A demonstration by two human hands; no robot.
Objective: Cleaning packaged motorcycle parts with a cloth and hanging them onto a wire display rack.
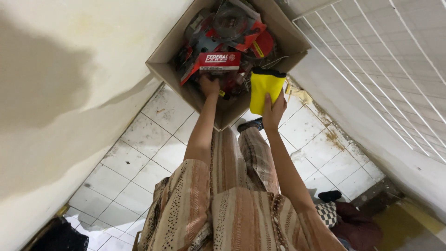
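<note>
An open cardboard box [167, 58] sits in front of me, filled with several packaged parts in red, grey and clear wrapping. My left hand [210, 86] reaches into the box just below a small red and white carton [219, 61]; its fingers are buried among the packets, so what it grips is hidden. My right hand [274, 110] holds a flat yellow packet with a black top edge [264, 89] upright at the box's near right rim.
White floor tiles [139, 153] lie below, and my striped trousers [241, 158] fill the lower middle. A white wall [51, 93] rises on the left and a white wire grid [385, 60] on the right. A dark sandal [253, 124] and dark cloth [348, 218] lie nearby.
</note>
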